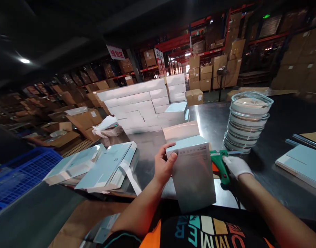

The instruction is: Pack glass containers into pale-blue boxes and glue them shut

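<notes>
My left hand point(165, 163) is bare and closed on the edge of a pale blue box point(192, 172), its thumb on the front face. The box stands tilted near the table's front edge, with small print along its upper part. Behind it rises a pale flap or panel point(183, 131); whether it joins the box cannot be seen. My right hand point(237, 166), in a white glove, has its fingers closed at the rear of a green glue gun point(221, 163). A clear glue stick point(236, 152) sticks out of the gun's back. The nozzle is hidden behind the box.
Flat blue boxes point(108, 165) lie at left, beside a blue crate point(26, 175). White boxes point(137, 106) form a wall at the back of the metal table point(212, 117). Round clear-lidded containers point(247, 124) stand stacked at right, near blue sheets point(305, 163).
</notes>
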`<state>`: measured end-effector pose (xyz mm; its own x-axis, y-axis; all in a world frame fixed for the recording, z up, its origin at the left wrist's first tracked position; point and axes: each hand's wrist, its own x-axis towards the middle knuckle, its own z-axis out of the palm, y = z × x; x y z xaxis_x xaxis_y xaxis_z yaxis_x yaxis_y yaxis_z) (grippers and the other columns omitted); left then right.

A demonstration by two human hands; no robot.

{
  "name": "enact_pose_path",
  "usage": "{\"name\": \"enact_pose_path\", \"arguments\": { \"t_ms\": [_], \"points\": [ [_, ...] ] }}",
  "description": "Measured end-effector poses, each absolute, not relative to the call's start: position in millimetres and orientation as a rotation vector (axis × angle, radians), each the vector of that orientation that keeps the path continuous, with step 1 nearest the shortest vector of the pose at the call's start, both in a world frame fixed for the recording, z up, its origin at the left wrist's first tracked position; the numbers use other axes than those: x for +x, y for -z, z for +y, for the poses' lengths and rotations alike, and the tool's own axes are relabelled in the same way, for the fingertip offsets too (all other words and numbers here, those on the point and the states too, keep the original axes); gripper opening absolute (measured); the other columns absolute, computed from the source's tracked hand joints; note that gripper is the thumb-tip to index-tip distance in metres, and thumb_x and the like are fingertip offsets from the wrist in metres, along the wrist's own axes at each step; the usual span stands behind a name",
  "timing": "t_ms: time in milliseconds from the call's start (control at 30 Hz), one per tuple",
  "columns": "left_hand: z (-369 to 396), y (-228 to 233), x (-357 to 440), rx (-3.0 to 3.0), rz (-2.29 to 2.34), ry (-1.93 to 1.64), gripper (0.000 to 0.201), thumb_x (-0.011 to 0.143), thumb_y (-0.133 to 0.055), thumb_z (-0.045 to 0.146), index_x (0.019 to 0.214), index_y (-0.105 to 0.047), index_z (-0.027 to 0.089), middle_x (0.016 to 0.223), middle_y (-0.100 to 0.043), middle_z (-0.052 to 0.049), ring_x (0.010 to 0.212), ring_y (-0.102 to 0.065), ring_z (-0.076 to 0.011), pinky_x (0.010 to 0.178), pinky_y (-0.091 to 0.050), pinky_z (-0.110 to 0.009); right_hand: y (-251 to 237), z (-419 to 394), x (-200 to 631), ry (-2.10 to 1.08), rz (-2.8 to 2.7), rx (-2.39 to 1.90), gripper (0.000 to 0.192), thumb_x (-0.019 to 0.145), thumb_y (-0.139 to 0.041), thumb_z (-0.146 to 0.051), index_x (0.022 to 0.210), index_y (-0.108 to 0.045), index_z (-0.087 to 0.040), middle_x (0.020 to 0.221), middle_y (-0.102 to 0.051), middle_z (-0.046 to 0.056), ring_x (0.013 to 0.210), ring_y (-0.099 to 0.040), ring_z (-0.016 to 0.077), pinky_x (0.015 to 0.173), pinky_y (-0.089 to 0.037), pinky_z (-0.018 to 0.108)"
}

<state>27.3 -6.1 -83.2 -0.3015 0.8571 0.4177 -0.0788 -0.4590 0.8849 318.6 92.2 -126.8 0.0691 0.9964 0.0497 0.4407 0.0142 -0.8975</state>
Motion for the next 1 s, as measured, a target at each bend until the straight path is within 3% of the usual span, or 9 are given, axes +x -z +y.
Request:
{"name": "enact_pose_path", "arguments": {
  "t_ms": [67,133,233,433,567,667,767,900,1000],
  "points": [
    [-5,85,31,1.29,1.014,-1.803,0.07,0.073,-0.09,0.071,0.118,-0.074,0.019,0.079,-0.071,-0.002,0.065,-0.06,-0.0155,0.06,-0.046,-0.025,113,91,318,-0.829,-1.454,-1.507,0.04,0.09,-0.069,-0.053,0.065,-0.065,-0.023,0.068,-0.069,0.008,0.08,-0.073,0.0279,0.078,-0.059,0.04],
    [-3,87,36,1.342,0.992,-1.764,0.068,0.074,-0.089,0.07,0.118,-0.074,0.02,0.086,-0.073,-0.004,0.069,-0.063,-0.0173,0.063,-0.049,-0.027,94,81,307,-0.925,-1.413,-1.292,0.04,0.093,-0.065,-0.061,0.093,-0.076,-0.023,0.092,-0.079,0.01,0.093,-0.075,0.028,0.086,-0.06,0.04],
    [-2,88,44,1.506,0.973,-1.753,0.063,0.076,-0.088,0.071,0.113,-0.077,0.021,0.097,-0.074,-0.006,0.083,-0.069,-0.0216,0.072,-0.054,-0.03,65,63,281,-1.235,-1.408,-0.859,0.062,0.089,-0.068,-0.068,0.132,-0.069,-0.023,0.117,-0.08,0.009,0.104,-0.077,0.0281,0.091,-0.062,0.041],
    [9,100,40,1.705,0.894,-1.876,0.05,0.084,-0.087,0.062,0.108,-0.071,0.022,0.133,-0.07,-0.013,0.125,-0.07,-0.0301,0.103,-0.056,-0.041,66,55,275,-1.139,-1.621,-0.656,0.07,0.078,-0.09,-0.062,0.13,-0.069,-0.021,0.133,-0.075,0.014,0.125,-0.072,0.0341,0.108,-0.059,0.049],
    [14,109,30,1.759,0.767,-1.964,0.046,0.088,-0.088,0.052,0.12,-0.069,0.026,0.115,-0.077,-0.009,0.116,-0.075,-0.0276,0.101,-0.059,-0.043,96,51,287,-0.868,-1.818,-0.478,0.053,0.086,-0.09,-0.054,0.125,-0.073,-0.023,0.156,-0.063,0.018,0.145,-0.062,0.034,0.121,-0.05,0.054],
    [11,104,16,1.996,0.784,-1.882,0.024,0.094,-0.082,0.044,0.106,-0.08,0.024,0.113,-0.076,-0.011,0.118,-0.075,-0.0309,0.101,-0.06,-0.048,99,40,286,-0.761,-1.849,-0.376,0.028,0.103,-0.074,-0.041,0.126,-0.074,-0.025,0.15,-0.068,0.018,0.139,-0.067,0.0284,0.118,-0.053,0.053],
    [4,81,0,2.162,0.764,-1.778,0.017,0.097,-0.079,0.04,0.107,-0.081,0.026,0.115,-0.076,-0.011,0.119,-0.075,-0.032,0.101,-0.062,-0.05,85,32,280,-0.61,-1.905,-0.308,0.028,0.105,-0.07,-0.03,0.133,-0.073,-0.029,0.145,-0.071,0.016,0.133,-0.07,0.0262,0.111,-0.059,0.049],
    [-8,32,-6,2.522,0.929,-1.225,0.035,0.089,-0.087,0.045,0.119,-0.078,0.028,0.141,-0.071,-0.017,0.131,-0.07,-0.0358,0.106,-0.06,-0.049,61,28,272,-0.317,-2.135,-0.202,0.043,0.105,-0.065,-0.024,0.147,-0.066,-0.028,0.153,-0.066,0.017,0.138,-0.067,0.0282,0.115,-0.056,0.048],
    [-14,9,1,2.648,0.917,-0.975,0.068,0.077,-0.096,0.046,0.138,-0.073,0.032,0.136,-0.074,-0.016,0.122,-0.073,-0.0374,0.104,-0.061,-0.049,36,40,282,-0.276,-2.351,-0.114,0.068,0.106,-0.066,-0.045,0.167,-0.047,-0.022,0.167,-0.053,0.019,0.15,-0.057,0.032,0.119,-0.053,0.047]
  ]
}}
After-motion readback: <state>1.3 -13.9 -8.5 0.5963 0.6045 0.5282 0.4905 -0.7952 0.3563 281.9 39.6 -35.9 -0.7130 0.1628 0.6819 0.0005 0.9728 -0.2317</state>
